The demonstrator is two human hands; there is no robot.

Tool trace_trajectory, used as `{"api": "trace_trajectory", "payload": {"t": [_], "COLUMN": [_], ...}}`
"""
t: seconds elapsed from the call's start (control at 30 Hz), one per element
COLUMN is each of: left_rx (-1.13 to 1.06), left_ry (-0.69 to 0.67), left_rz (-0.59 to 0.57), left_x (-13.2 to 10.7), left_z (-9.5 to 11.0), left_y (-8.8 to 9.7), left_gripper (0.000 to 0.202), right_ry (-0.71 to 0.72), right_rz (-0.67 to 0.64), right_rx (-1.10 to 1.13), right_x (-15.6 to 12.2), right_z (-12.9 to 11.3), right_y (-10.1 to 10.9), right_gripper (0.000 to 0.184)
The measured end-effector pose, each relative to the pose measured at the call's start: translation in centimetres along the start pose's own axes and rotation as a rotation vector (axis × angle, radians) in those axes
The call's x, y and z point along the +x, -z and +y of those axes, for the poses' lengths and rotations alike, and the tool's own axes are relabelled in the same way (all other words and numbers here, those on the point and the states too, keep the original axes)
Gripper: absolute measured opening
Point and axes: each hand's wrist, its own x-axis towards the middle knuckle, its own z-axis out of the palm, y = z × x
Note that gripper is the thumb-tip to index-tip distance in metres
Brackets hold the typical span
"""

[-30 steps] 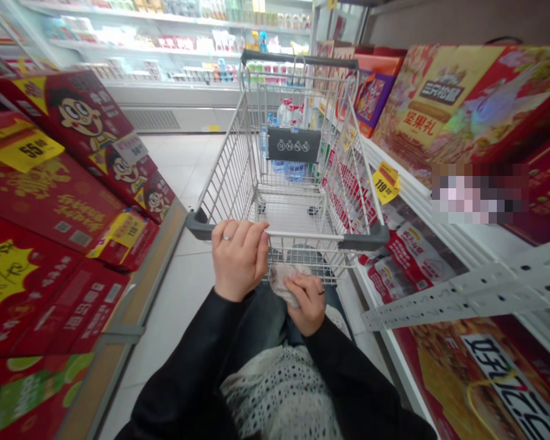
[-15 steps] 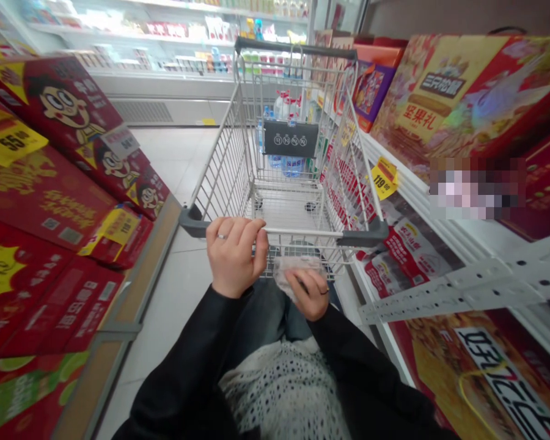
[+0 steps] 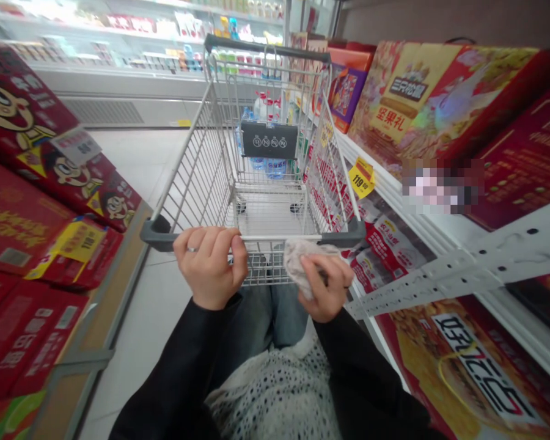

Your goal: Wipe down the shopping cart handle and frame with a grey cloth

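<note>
In front of me stands a wire shopping cart (image 3: 197,146) with a metal handlebar (image 3: 275,239) and grey plastic corners. My left hand (image 3: 211,266), a ring on one finger, is wrapped around the bar near its left corner. A crumpled whitish cloth (image 3: 297,253) is pinched in my right hand (image 3: 327,284). That cloth lies against the bar's right part; part of it is hidden by my fingers. A dark sign panel (image 3: 269,140) hangs on the cart's far end. The cart's basket holds no goods that I can see.
Stacked red boxes (image 3: 22,208) line the left side. On the right, a white shelf (image 3: 407,214) carries gift boxes (image 3: 407,104) and a yellow price tag (image 3: 361,177). Bottled water (image 3: 275,168) stands beyond the cart, before a refrigerated display (image 3: 132,79). Tiled floor (image 3: 151,287) shows at left.
My right hand has raised the cloth from below the bar up to it and moved right. My left hand keeps its grip. The whole view has shifted, with the cart now further left.
</note>
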Motion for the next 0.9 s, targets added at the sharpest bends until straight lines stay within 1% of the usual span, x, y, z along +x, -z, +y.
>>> {"api": "trace_trajectory", "payload": {"t": [0.03, 0.1, 0.17, 0.2, 0.23, 0.27, 0.33, 0.4, 0.47, 0.5, 0.53, 0.57, 0.7, 0.77, 0.8, 0.83, 0.9], "left_rx": [-0.001, -0.003, -0.004, -0.003, -0.003, -0.002, 0.003, 0.012, 0.015, 0.013, 0.008, 0.002, -0.004, -0.001, 0.003, 0.007, 0.015], "left_ry": [0.001, -0.001, -0.007, -0.009, -0.012, -0.012, -0.011, -0.013, -0.008, -0.004, 0.002, 0.006, 0.005, 0.003, 0.003, 0.004, 0.008], "left_rz": [-0.007, -0.023, -0.042, -0.050, -0.053, -0.053, -0.048, -0.039, -0.045, -0.054, -0.068, -0.080, -0.103, -0.100, -0.096, -0.092, -0.086], "left_x": [0.0, 0.1, 0.1, 0.0, 0.0, 0.0, 0.0, 0.0, 0.0, 0.1, 0.1, 0.2, 0.3, 0.2, 0.1, 0.1, 0.0], "left_z": [0.0, 0.0, -0.1, -0.2, -0.3, -0.3, -0.3, -0.3, -0.2, -0.1, -0.1, -0.1, 0.0, -0.1, -0.1, -0.1, -0.2], "left_y": [0.0, 0.1, 0.3, 0.4, 0.4, 0.5, 0.5, 0.5, 0.6, 0.6, 0.7, 0.7, 0.9, 0.9, 0.9, 0.8, 0.7], "left_gripper": [0.007, 0.007, 0.009, 0.009, 0.009, 0.009, 0.008, 0.007, 0.007, 0.007, 0.008, 0.008, 0.009, 0.009, 0.008, 0.008, 0.008], "right_ry": [0.029, 0.088, 0.120, 0.118, 0.112, 0.096, 0.048, -0.004, -0.033, -0.034, -0.033, -0.024, -0.015, -0.014, -0.010, -0.002, -0.007], "right_rz": [-0.053, -0.154, -0.187, -0.191, -0.196, -0.199, -0.182, -0.113, -0.030, -0.009, -0.006, -0.023, -0.175, -0.210, -0.225, -0.239, -0.241], "right_rx": [0.035, 0.107, 0.142, 0.143, 0.141, 0.136, 0.114, 0.069, 0.018, 0.002, -0.003, 0.005, 0.080, 0.097, 0.105, 0.117, 0.133], "right_x": [-1.2, -4.4, -7.3, -8.0, -8.2, -7.8, -5.4, -2.1, 0.2, 0.6, 0.3, -0.6, -7.3, -9.3, -9.3, -8.8, -5.9], "right_z": [0.1, -0.2, -0.6, -0.8, -1.0, -1.1, -1.1, -0.8, -0.4, -0.1, 0.2, 0.4, 0.9, 0.8, 0.8, 0.8, 0.7], "right_y": [-0.8, -2.5, -3.7, -3.9, -3.7, -3.1, -1.4, 0.4, 1.2, 1.1, 0.7, 0.1, -2.6, -3.0, -2.7, -2.1, 0.0], "right_gripper": [0.057, 0.055, 0.053, 0.053, 0.053, 0.054, 0.054, 0.055, 0.057, 0.058, 0.060, 0.061, 0.063, 0.062, 0.061, 0.060, 0.058]}}
